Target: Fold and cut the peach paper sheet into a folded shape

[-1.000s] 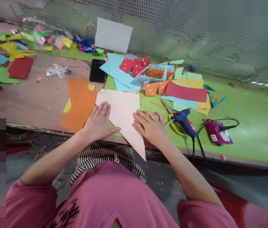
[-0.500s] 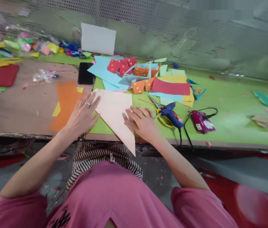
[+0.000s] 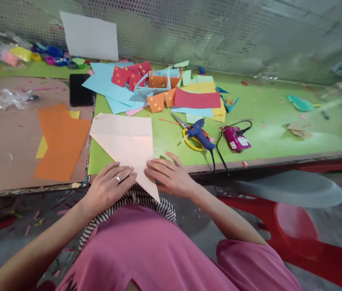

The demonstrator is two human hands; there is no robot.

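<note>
A pale pink sheet of paper [image 3: 125, 137] lies at the table's front, its pointed lower end hanging over the edge. My left hand [image 3: 110, 186], with a ring on one finger, lies flat on the paper's lower left side, fingers stretched out. Opposite it, my right hand [image 3: 171, 176] rests with fingers spread on the lower right side. To the right are scissors with yellow handles [image 3: 193, 145] under a blue glue gun [image 3: 199, 133]. An orange sheet [image 3: 63, 141] lies left of the paper.
Behind the paper are light blue sheets [image 3: 107, 87], a red strip [image 3: 197, 99] and dotted paper pieces [image 3: 157, 102]. A black phone [image 3: 81, 89] lies at the back left. A purple device [image 3: 237, 139] with a black cable is at the right. Stools stand below the table's right side.
Both hands have slid down the pale pink sheet toward the table's front edge. The camera view has shifted, so the table's things appear further left.
</note>
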